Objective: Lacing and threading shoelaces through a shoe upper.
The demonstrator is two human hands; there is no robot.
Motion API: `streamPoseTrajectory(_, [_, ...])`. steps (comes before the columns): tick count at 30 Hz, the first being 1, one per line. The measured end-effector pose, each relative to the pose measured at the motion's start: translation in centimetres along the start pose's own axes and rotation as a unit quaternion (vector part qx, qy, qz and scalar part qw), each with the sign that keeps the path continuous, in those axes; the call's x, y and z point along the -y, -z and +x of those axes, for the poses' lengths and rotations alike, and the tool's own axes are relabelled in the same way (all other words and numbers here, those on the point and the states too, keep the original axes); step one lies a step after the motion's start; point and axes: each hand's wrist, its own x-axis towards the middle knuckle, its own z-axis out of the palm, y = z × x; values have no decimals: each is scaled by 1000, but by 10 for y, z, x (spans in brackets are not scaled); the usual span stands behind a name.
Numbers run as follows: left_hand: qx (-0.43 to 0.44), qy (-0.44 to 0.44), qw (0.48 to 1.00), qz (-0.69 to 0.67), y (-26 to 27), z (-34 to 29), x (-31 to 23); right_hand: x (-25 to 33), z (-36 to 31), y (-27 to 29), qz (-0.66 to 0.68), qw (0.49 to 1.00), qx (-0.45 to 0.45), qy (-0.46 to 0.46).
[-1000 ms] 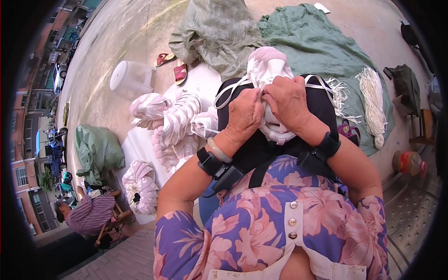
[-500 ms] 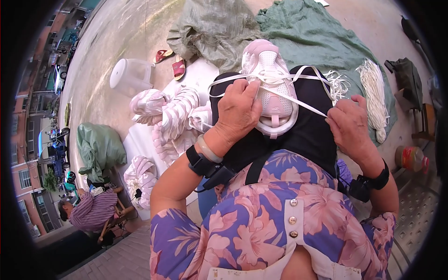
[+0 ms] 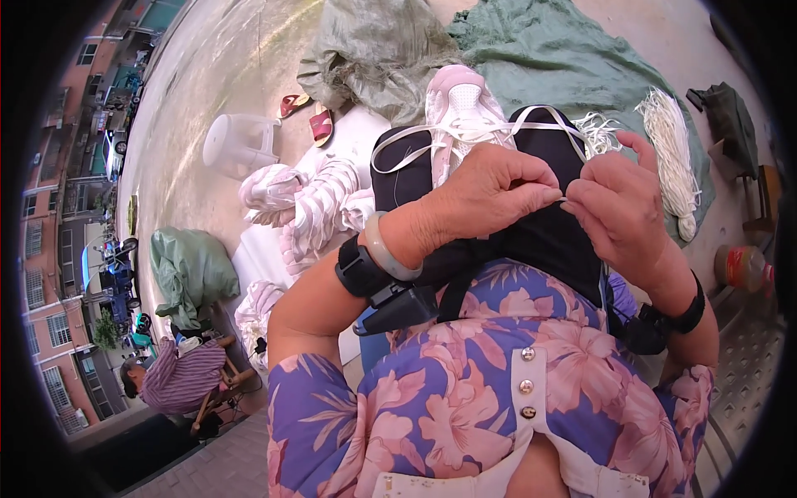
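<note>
Left hand: fingers curled, fingertips pinching a white lace end against the right fingertips.
Right hand: thumb and forefinger closed on the same lace, other fingers loosely spread above.
Lace: loops away from the fingertips, up to the shoe.
Pink-and-white sneaker: just beyond the left knuckles, on a black lap cloth.
Bundle of white laces: beyond the right fingers, on green cloth.
Pile of sneakers: left of the left wrist.
</note>
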Motion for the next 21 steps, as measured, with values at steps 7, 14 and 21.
streamPoseTrajectory(7, [-61, 64, 993, -82, 9, -30, 14, -6, 15, -41, 103, 994, 17, 30])
streamPoseTrajectory(14, [-268, -134, 855, 423, 20, -35, 40, -23, 14, -84, 84, 995, -52, -20])
streamPoseTrajectory(21, [-200, -114, 766, 600, 14, -34, 66, -30, 7, -104, 109, 992, -42, -45])
